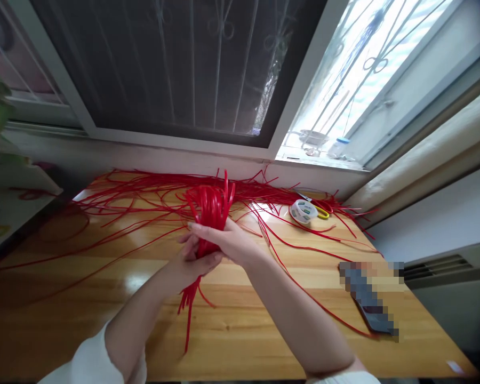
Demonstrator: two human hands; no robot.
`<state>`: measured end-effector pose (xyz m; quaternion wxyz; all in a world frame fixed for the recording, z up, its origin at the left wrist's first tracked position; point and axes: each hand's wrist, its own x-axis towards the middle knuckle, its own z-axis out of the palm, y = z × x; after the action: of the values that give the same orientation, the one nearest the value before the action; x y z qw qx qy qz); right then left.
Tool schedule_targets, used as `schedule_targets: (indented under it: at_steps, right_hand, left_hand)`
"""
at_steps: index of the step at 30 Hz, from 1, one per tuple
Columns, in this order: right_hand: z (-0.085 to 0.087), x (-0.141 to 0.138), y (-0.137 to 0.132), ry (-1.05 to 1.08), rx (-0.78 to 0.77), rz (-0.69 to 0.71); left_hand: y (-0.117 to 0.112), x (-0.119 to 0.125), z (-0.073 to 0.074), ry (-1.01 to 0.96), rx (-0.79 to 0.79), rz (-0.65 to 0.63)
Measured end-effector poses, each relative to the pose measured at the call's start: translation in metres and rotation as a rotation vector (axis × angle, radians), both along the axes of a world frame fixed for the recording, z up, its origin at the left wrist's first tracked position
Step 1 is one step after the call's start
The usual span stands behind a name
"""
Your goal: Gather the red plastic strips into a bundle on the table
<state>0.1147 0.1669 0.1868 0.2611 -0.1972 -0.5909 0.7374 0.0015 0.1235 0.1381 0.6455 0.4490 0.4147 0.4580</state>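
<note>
We have both hands closed around one bundle of thin red plastic strips (208, 213), held up above the middle of the glossy wooden table (264, 341). Our left hand (190, 261) grips it from below, fingers curled shut around the gathered waist, and our right hand (228, 240) wraps over the top of the same spot, fingers folded across it. Above the grip the strips bend over in a tight loop; below it the loose ends hang down toward the tabletop.

We judge the strips light, springy and rather slick, so they would likely fan out or slide past one another if held loosely. The best hold looks to be where we have it, at the pinched waist, with all strands squeezed together.

More loose red strips (124, 202) lie spread across the far side of the table below the window. To the right sits a round white tape measure (303, 211) just beside yellow-handled scissors (322, 212)
</note>
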Motion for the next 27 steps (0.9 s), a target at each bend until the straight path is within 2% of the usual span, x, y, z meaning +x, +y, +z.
schedule_targets:
  at_steps: [4, 7, 12, 15, 17, 22, 27]
  right_hand:
    - [0.006, 0.000, 0.006, 0.118, -0.061, -0.168]
    - [0.007, 0.003, 0.019, 0.286, -0.179, -0.220]
    - [-0.003, 0.006, 0.026, 0.373, -0.251, -0.319]
    - [-0.018, 0.001, 0.020, 0.330, -0.286, -0.343]
    - [-0.029, -0.003, 0.015, 0.320, -0.301, -0.324]
    - [-0.043, -0.001, 0.011, 0.360, -0.332, -0.341]
    - [-0.059, 0.005, 0.002, 0.372, -0.319, -0.315]
  left_hand:
    - [0.001, -0.005, -0.003, 0.042, 0.044, -0.222]
    - [-0.012, -0.013, -0.025, 0.034, -0.047, -0.301]
    - [-0.050, -0.017, -0.082, 0.183, -0.221, -0.232]
    - [-0.063, -0.011, -0.103, 0.251, -0.130, -0.095]
    - [-0.065, -0.008, -0.109, 0.256, -0.093, -0.028]
    - [-0.062, -0.007, -0.117, 0.160, -0.123, 0.007]
    - [-0.060, -0.005, -0.118, 0.136, -0.174, 0.032]
